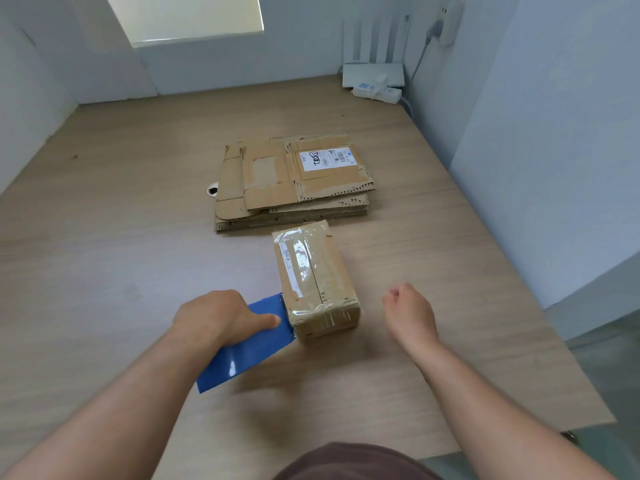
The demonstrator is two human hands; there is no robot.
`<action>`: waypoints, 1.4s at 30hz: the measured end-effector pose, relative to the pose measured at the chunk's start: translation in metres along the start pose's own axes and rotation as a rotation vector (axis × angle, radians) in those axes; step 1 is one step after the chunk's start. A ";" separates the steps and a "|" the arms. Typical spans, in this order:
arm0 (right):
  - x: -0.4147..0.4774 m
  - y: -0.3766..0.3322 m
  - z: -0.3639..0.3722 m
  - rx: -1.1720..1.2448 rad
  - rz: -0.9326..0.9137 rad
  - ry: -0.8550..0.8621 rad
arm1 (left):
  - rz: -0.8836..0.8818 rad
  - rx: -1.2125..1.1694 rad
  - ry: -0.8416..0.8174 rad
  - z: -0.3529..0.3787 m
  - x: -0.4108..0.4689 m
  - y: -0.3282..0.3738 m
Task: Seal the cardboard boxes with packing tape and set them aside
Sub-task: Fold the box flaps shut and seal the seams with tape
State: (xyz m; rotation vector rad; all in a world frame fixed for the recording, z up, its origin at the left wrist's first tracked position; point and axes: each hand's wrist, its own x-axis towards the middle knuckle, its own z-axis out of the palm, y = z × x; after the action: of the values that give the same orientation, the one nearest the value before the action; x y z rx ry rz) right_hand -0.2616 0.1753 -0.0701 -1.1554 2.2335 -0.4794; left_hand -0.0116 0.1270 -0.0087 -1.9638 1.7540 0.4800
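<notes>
Working at the near left corner of the box [317, 278], sitting mid-surface [138, 254] just before the flattened cardboard [294, 181]. Gripping the blue dispenser [249, 344] in left hand [221, 317] fingers; right hand [410, 310] fingers loosely curled, holding nothing. Probably needing that hand bracing the box while tearing tape cleanly

White router [373, 75] in far corner, power strip [377, 93] beside it, cable hole [213, 190] in wooden table [104, 254]
</notes>
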 end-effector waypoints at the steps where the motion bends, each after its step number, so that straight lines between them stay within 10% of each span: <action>1: -0.002 -0.010 0.000 0.041 -0.087 0.047 | -0.003 -0.002 -0.004 0.002 0.000 0.000; 28: -0.012 -0.049 0.032 -0.070 -0.167 -0.277 | -0.113 -0.076 0.294 0.074 -0.001 -0.055; 33: -0.012 -0.049 0.030 -0.080 -0.159 -0.289 | 0.065 -0.400 0.643 0.081 -0.012 -0.032; 37: -0.023 -0.054 0.029 -0.209 -0.152 -0.233 | 0.334 -0.822 0.342 0.073 -0.033 0.040; 42: -0.023 -0.050 0.034 -0.279 -0.210 -0.138 | 0.147 -1.121 0.086 0.087 -0.010 0.070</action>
State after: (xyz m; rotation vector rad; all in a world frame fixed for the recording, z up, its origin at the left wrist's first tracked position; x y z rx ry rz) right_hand -0.1984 0.1648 -0.0618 -1.5277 2.1162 -0.1642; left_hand -0.0785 0.1771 -0.0831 -2.5324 1.8578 1.7410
